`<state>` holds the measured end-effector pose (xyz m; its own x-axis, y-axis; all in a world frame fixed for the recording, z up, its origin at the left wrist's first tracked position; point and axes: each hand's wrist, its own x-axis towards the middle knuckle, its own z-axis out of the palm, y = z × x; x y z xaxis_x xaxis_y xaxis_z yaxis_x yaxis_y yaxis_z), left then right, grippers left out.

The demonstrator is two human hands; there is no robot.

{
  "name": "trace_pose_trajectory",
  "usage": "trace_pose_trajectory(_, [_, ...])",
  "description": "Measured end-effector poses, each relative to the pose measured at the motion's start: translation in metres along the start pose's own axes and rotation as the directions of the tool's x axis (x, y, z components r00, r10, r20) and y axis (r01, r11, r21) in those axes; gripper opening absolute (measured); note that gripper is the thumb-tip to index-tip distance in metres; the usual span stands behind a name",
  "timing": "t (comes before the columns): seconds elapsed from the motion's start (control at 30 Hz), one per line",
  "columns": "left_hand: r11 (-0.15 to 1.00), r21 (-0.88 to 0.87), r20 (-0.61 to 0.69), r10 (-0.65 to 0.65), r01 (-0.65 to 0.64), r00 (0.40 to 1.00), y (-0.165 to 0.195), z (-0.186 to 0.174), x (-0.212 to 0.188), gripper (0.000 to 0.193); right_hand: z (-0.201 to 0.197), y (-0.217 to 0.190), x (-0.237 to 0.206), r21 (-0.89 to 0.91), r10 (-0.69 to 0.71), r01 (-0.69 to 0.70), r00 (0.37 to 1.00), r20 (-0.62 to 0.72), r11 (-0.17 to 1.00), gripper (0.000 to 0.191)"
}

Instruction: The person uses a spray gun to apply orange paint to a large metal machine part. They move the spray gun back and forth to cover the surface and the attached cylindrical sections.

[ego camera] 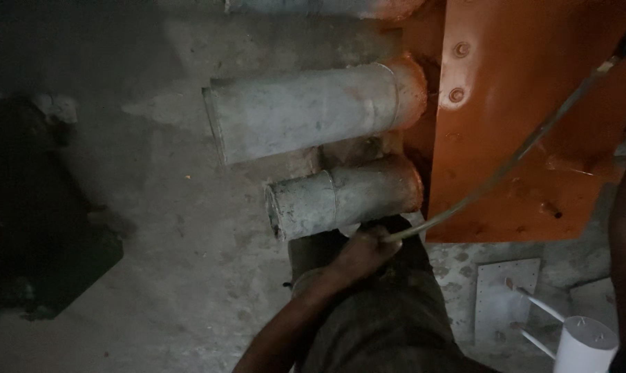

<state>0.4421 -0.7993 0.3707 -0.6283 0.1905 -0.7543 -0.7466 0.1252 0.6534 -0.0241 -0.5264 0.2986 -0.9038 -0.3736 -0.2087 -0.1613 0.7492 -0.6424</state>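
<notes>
The orange-painted steel plate [527, 131] fills the upper right above the concrete floor [161, 228], with the large grey pipe [306, 110] and the smaller grey pipe [340, 197] projecting from its left edge. Your left hand [361, 250] is clenched on the lower end of a thin pale hose [513, 159], just below the smaller pipe; the hose runs up across the plate, so a sharp pull could kink it or drag it across the plate bolts. Your right hand lies outside the frame, the hose's upper end is cut off at the right edge, and the dark mass at far left cannot be identified.
</notes>
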Motion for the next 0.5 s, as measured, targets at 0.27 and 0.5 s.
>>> trace_pose_trajectory(0.27, [0.977, 0.059, -0.186, 0.213, -0.206, 0.959, -0.024, 0.007, -0.002, 0.041, -0.002, -0.002, -0.002, -0.016, 0.000, 0.000, 1.000, 0.000, 1.000, 0.016])
trace_pose_trajectory(0.5, [0.998, 0.049, -0.056, 0.043, -0.040, 0.997, -0.027, 0.002, -0.007, 0.043, -0.003, -0.004, -0.007, -0.023, 0.000, 0.000, 1.000, -0.011, 1.000, 0.015])
